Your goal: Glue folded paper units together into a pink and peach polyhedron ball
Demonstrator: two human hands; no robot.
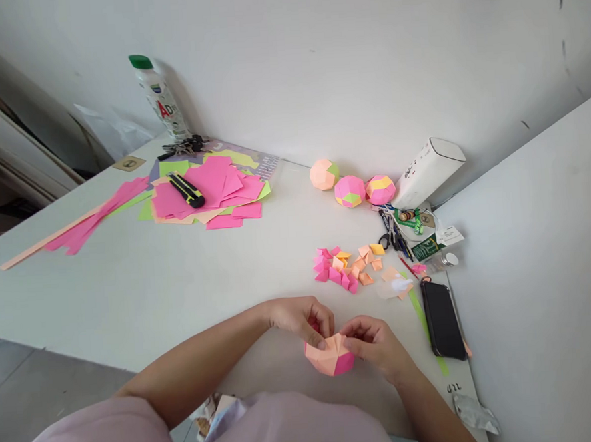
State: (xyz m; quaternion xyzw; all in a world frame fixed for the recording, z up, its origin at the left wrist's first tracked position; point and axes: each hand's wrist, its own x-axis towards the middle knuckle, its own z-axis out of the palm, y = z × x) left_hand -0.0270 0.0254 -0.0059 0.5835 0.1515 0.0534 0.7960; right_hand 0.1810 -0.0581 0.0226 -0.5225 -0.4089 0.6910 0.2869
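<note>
A folded paper ball [329, 359] in peach and pink is between my hands, near the table's front edge. My left hand [309, 320] grips its upper left side, thumb on the peach facets and fingers curled behind. At the upper right rim, my right hand [373, 343] pinches the paper between thumb and fingers. The far side of the ball is hidden from me. Just beyond lie several small folded paper pieces [336, 272] in pink, peach and yellow. A small translucent glue bottle [397, 287] rests to their right.
Finished-looking paper balls [350, 191] stand by the wall beside a white box [427, 173]. Scissors [389, 232], a black phone [442, 319] and small items line the right edge. At left are pink paper sheets [218, 186], a utility knife [187, 189], paper strips [90, 223] and a bottle [163, 102].
</note>
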